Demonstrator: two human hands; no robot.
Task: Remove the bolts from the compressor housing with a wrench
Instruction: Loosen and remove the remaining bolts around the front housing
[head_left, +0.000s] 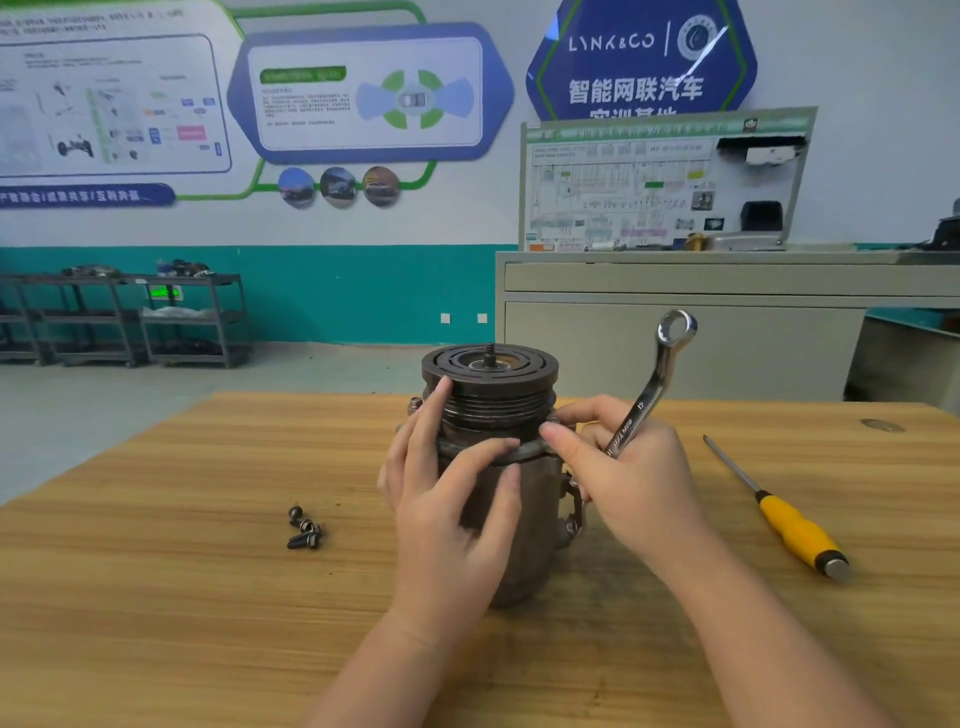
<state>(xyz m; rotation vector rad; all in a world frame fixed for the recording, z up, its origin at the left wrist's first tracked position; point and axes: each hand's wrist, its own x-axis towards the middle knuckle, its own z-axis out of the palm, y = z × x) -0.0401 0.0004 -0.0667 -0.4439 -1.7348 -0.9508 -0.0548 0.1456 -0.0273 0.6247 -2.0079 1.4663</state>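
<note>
A dark metal compressor (491, 384) stands upright on the wooden table (208, 597), pulley end up. My left hand (447, 499) wraps around the front of its housing, fingers spread over the pulley and flange. My right hand (623, 478) holds a silver ring wrench (652, 384) that points up and away, while its thumb and forefinger pinch at a bolt on the flange's right side. The bolt itself is hidden by the fingers. Another bolt (414, 404) sticks up at the flange's left. Three loose bolts (304, 530) lie on the table to the left.
A screwdriver (789, 519) with a yellow handle lies on the table at the right. Behind the table stands a grey cabinet (675, 322) with a wiring display board (660, 182). Dark shelving racks (124, 322) line the far left wall.
</note>
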